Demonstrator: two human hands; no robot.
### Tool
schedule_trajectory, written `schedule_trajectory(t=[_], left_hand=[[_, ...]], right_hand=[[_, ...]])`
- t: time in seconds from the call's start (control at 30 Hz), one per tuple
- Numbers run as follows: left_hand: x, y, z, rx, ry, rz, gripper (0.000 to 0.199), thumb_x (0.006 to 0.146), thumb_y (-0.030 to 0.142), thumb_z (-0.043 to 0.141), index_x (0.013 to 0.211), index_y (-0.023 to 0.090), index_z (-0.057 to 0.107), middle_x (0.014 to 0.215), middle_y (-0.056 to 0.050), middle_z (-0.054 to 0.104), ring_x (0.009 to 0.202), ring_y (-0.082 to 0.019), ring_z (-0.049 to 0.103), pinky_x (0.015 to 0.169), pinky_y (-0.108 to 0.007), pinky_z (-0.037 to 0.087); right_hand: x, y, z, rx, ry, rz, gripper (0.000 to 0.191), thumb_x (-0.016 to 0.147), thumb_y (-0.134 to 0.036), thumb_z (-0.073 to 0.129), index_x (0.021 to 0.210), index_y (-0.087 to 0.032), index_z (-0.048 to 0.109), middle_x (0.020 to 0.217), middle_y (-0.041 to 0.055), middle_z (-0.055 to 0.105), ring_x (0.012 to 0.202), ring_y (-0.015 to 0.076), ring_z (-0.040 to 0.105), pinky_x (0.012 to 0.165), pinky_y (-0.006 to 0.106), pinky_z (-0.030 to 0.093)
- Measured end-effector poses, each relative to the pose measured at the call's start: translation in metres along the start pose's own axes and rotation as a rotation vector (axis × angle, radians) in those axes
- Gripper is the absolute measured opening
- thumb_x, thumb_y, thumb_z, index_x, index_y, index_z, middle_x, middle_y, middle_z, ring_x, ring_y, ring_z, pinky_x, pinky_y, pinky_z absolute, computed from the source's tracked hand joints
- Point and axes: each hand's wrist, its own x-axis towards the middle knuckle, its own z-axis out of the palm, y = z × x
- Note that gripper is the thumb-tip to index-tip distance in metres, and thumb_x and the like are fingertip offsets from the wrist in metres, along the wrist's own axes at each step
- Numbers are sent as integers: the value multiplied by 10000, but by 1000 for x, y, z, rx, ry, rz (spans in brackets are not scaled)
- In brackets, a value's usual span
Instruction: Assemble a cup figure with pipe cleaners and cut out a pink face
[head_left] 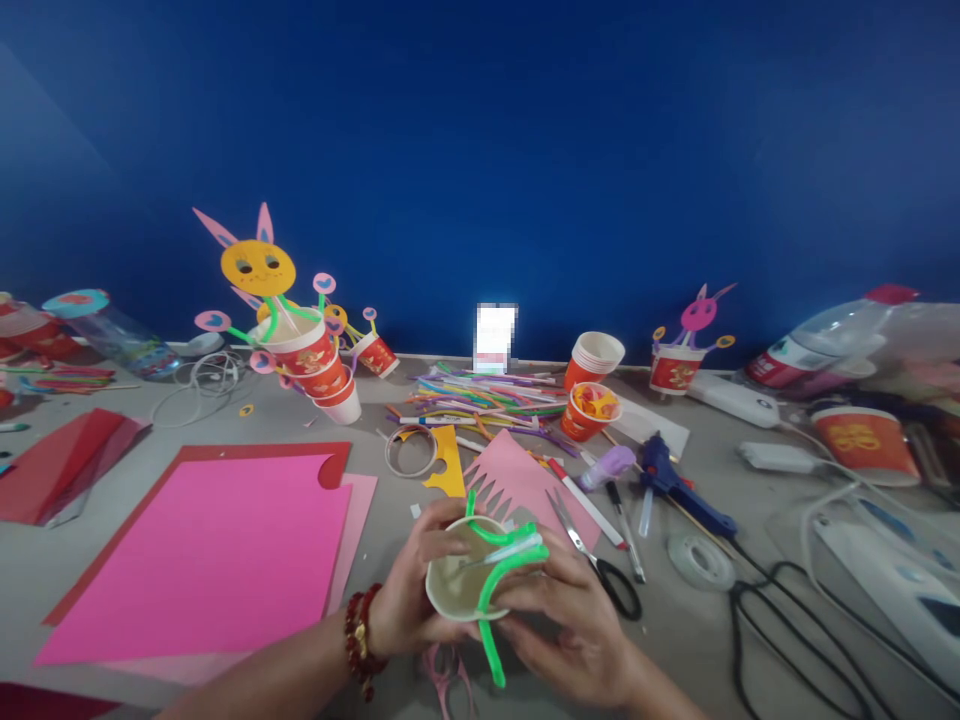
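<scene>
A white-lined paper cup (pixel 442 585) is held tilted, its mouth facing me. My left hand (pixel 409 580) wraps its left side, with fingertips over the rim. My right hand (pixel 574 620) closes on its right side, the fingers against the rim and beside the green pipe cleaners (pixel 504 578). One green strand bends over the rim and hangs down outside; another stands up at the top. A whitish stick (pixel 514 548) lies between the green strands, reaching into the cup. Below the cup, pink-handled scissors (pixel 448 680) lie partly hidden.
Pink paper (pixel 217 560) covers the left. Black-handled scissors (pixel 619 590), a red marker (pixel 589 505), a blue glue gun (pixel 682 485) and clear tape (pixel 701 560) lie right. Pipe cleaners (pixel 480 395) are piled behind. A rabbit-faced figure (pixel 259 268) stands in stacked cups. Black cable (pixel 780 600) loops at right.
</scene>
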Motion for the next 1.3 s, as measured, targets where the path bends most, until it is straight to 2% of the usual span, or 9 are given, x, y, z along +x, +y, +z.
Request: schedule_trajectory(t=[0.2,0.4,0.57,0.73,0.97,1.17,1.3], left_hand=[[0,0,-2,-12,-16,-17,565,863,598,644,1299,282,473,1318,-138,489,1183,-314,571,939,-477,516],[3,2,-3,-30,-23,3,564,865,578,654,1313,286,475,1310,-136,502,1163,-310,588,924,-464,531],[1,-1,-2,-35,0,7,578,856,543,690,1317,265,480,1322,-131,507,1195,-296,562,971,-443,511],[1,-2,-1,-41,3,-5,587,854,568,679,1321,277,473,1336,-127,497,1190,-297,573,964,-447,519],[-5,-8,-2,-32,0,-35,639,817,610,696,1322,288,474,1319,-126,514,1198,-315,566,971,-472,508],[-11,-13,2,-29,36,-35,674,797,622,709,1315,267,465,1326,-144,494,1182,-324,577,946,-479,515],[-9,-13,1,-23,18,-32,681,801,619,707,1330,274,453,1326,-136,506,1189,-322,571,956,-481,516]], right_hand=[[2,-3,-2,-31,3,-10,209,856,-132,600,1010,-252,675,895,28,742,831,189,684,752,299,536],[5,-4,-1,-46,22,-35,199,853,-126,607,999,-244,669,871,24,739,802,186,679,762,304,530],[7,-6,-1,-48,37,-38,189,851,-115,616,989,-239,652,865,15,735,776,173,669,749,290,526],[6,-7,-2,1,15,11,216,850,-109,616,1001,-255,666,863,15,733,797,177,671,729,279,523],[4,-7,-3,12,-48,98,164,874,-132,606,942,-260,682,790,5,734,723,171,664,714,275,503],[3,-5,-5,23,-88,115,111,912,-186,595,920,-256,681,787,9,737,739,176,662,742,280,507],[3,-5,-5,20,-90,113,111,905,-179,593,902,-250,679,775,10,729,737,177,650,735,288,503]])
